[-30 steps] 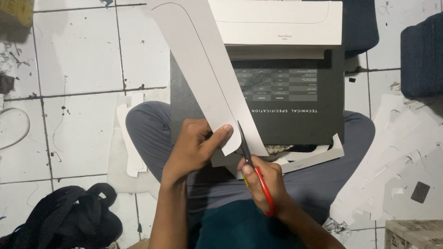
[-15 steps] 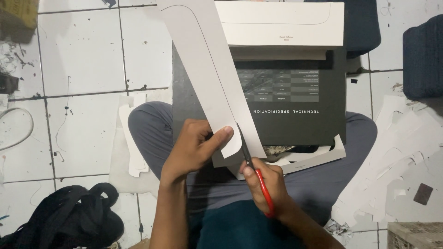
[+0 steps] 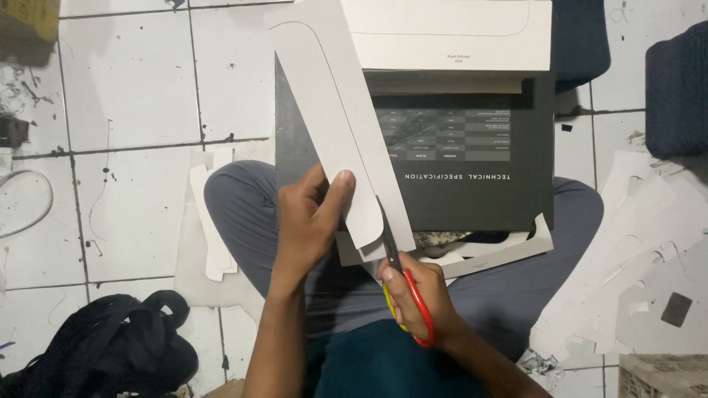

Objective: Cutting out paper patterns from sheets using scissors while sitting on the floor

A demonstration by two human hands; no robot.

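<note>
- Surface: white tiled floor (image 3: 133, 96) with dark grout lines, smudged and littered with paper offcuts (image 3: 634, 243) well to the right of the fingers.
- A black bag (image 3: 103, 354) lies on the tiles below and left of the left hand; a white cord (image 3: 29, 206) curves at the far left edge.
- Left hand (image 3: 310, 221): fingers closed round the near end of a long white card strip (image 3: 332, 125), thumb pressed flat on its face; the strip runs up and away from the fingertips.
- Right hand (image 3: 417, 295): fingers curled through the red and yellow handles of the scissors (image 3: 402, 276); the blades meet the strip's lower edge just beside the left thumb. How far the blades are apart cannot be told.
- A dark grey box (image 3: 472, 177) with white print lies just beyond the fingers, on the lap; a flat white box (image 3: 450, 33) rests at its far edge.
</note>
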